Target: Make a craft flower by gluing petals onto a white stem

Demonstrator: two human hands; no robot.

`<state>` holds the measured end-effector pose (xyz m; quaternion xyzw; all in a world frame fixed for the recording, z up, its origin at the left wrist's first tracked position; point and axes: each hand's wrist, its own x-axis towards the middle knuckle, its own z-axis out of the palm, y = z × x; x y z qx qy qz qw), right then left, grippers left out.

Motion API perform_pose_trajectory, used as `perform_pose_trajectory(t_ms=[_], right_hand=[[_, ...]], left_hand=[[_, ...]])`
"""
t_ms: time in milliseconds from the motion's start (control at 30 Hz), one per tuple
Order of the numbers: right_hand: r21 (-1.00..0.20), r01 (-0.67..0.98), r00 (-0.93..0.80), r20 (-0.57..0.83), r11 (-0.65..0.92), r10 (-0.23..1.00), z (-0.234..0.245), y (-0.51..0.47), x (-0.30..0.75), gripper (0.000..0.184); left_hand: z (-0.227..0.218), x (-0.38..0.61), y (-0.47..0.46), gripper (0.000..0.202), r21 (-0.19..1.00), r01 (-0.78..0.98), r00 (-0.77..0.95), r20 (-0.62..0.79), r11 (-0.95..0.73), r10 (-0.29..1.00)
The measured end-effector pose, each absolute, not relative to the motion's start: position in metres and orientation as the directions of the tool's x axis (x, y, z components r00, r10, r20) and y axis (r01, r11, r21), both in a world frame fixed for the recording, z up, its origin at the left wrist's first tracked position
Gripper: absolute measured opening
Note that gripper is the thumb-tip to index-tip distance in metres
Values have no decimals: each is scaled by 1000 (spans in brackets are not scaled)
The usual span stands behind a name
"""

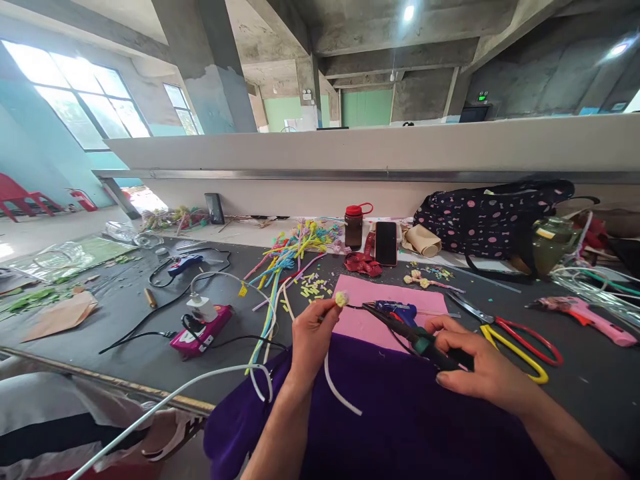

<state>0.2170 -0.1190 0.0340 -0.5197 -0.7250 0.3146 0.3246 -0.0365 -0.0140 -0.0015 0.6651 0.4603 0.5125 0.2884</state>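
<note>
Between the fingertips of my left hand (315,333) is a small fluffy pale-yellow flower head (342,299). A white stem (343,392) hangs below that hand; whether it joins the flower head is hidden. My right hand (473,360) is closed around dark long-nosed pliers (400,327) with green on the handle. Their narrow tip points left, close to the flower head, with a thin dark wire-like piece between. Beneath them lies a pink foam sheet (357,327). A blue glue gun (397,310) rests on that sheet, partly behind the pliers.
Red-and-yellow-handled scissors (515,333) and a pink glue gun (587,317) lie at right. Fuzzy coloured stems (285,260) spread across the middle. At left stands a magenta power strip (203,333) with cables. A phone (386,243), bottle (353,230) and patterned bag (480,220) line the back.
</note>
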Motion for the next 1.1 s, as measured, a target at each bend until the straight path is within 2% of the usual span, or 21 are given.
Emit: perform_pose_trajectory(t_ms=[100,233,400,567,833,1100], right_hand=[[-843,478,-270,129,249,954,40,-120,215,13],[-849,476,-256,117,231,960,41,-121,212,14],[-836,498,-225,134,232,965,38,-121,212,14],[-832,489,-265,147,264,953,40,-123,209,11],[-843,459,-273,166,280,948,39,-125,210,11],[-828,488,-275,155,277,949,35,-125,210,13]], left_hand=[[1,-37,-15,24,975,44,128,212,-219,969],[2,-36,-17,27,988,-143,235,88,-56,968],[2,-38,-19,25,975,-219,338,45,32,940],[2,-40,-19,22,951,-278,440,-2,138,898],[4,-43,-21,22,859,-406,529,-58,312,847],[3,-40,-24,22,880,-365,547,-63,305,835]])
